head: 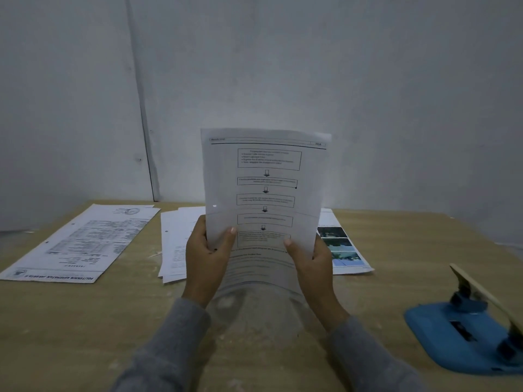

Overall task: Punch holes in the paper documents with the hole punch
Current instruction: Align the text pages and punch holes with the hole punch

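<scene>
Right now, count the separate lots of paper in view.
4: flowchart sheets held upright in both hands; a printed stack at the table's left; a stack behind the left hand; photo pages behind the right. More may be hidden.

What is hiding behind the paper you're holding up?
Behind the held paper lie a stack of white sheets and a page with colour photos on the table. Their middles are covered.
</scene>
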